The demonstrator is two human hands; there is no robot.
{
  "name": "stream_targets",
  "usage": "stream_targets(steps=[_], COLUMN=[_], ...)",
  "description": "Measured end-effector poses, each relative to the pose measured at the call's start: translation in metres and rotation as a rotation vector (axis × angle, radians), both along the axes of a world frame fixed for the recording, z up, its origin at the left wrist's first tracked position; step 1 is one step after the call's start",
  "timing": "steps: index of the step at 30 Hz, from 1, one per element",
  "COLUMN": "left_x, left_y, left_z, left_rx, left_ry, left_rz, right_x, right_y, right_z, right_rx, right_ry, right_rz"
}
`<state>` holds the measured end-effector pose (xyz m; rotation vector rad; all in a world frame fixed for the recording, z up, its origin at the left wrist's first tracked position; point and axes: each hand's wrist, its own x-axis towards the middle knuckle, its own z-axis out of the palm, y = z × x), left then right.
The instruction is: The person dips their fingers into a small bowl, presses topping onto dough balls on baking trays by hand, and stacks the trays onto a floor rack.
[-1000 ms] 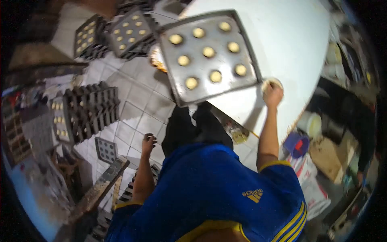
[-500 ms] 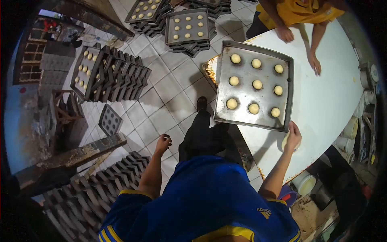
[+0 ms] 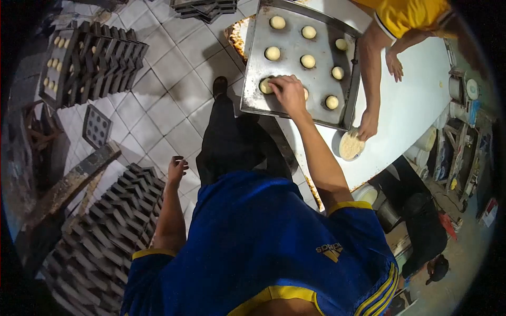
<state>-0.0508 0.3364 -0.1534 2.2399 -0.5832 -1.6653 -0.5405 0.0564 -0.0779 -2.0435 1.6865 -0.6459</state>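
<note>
A metal tray (image 3: 253, 100) with several pale dough balls in rows lies on the white table, near its corner. My right hand (image 3: 289, 95) is over the tray's near left part, its fingers pressed together at the top of a dough ball (image 3: 265, 86); anything between the fingertips is hidden. Low at my left side, over the floor, my left hand (image 3: 178, 168) hangs with fingers loosely bent and apart, holding nothing. A round bowl (image 3: 351, 146) of pale crumbly stuff sits by the tray's right corner. A co-worker's hand (image 3: 368, 125) reaches to its rim.
The co-worker's other hand (image 3: 393, 66) is above the white table (image 3: 416, 116). Stacked trays (image 3: 105, 58) stand across the tiled floor, with another stack (image 3: 105, 226) beside my left arm. A tray with dark round spots (image 3: 97, 126) and a wooden beam (image 3: 74, 184) are at left.
My right hand has moved left from the bowl onto the tray. The co-worker has come closer, one hand now at the bowl. The view has shifted; my left hand still hangs.
</note>
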Motion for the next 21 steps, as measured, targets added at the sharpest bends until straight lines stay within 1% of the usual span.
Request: stream_targets(steps=[1, 2, 4, 5, 7, 11, 13, 14, 16, 17, 18, 20, 21], left_x=[-0.001, -0.002, -0.003, -0.005, -0.007, -0.008, -0.009, -0.009, -0.013, -0.014, -0.016, -0.017, -0.016], left_y=[0.006, 0.011, 0.019, 0.02, 0.021, 0.012, 0.003, -0.003, -0.015, -0.023, -0.03, -0.043, -0.048], left_z=[0.0, -0.001, -0.004, -0.003, 0.0, 0.005, 0.004, 0.004, 0.005, 0.005, 0.005, 0.005, 0.003], left_rx=[0.011, 0.021, 0.029, 0.031, 0.03, 0.056, 0.05, 0.049, 0.04, 0.035, 0.031, 0.005, 0.003], left_ry=[-0.007, -0.014, -0.008, -0.007, -0.016, -0.031, -0.03, -0.028, -0.025, -0.022, -0.023, -0.022, -0.022], left_rz=[0.013, 0.026, 0.038, 0.042, 0.044, 0.012, -0.008, -0.025, -0.045, -0.054, -0.066, -0.069, -0.079], right_x=[0.001, 0.001, 0.0, -0.001, -0.003, -0.002, -0.004, -0.007, -0.017, -0.021, -0.029, -0.053, -0.072], right_y=[-0.002, -0.001, 0.001, 0.002, 0.007, 0.025, 0.037, 0.04, 0.047, 0.048, 0.058, 0.082, 0.103], right_z=[-0.004, -0.01, -0.022, -0.023, -0.023, -0.005, 0.003, 0.005, 0.009, 0.027, 0.034, 0.05, 0.044], right_rx=[-0.094, -0.089, -0.104, -0.103, -0.096, -0.087, -0.002, -0.003, 0.038, 0.009, 0.006, 0.014, 0.002], right_ry=[0.074, 0.077, 0.239, 0.239, 0.323, 0.388, 0.4, 0.4, 0.195, 0.079, 0.079, -0.221, -0.194], right_rz=[0.073, 0.082, 0.174, 0.179, 0.272, 0.308, 0.338, 0.327, 0.253, 0.159, 0.147, -0.332, -0.491])
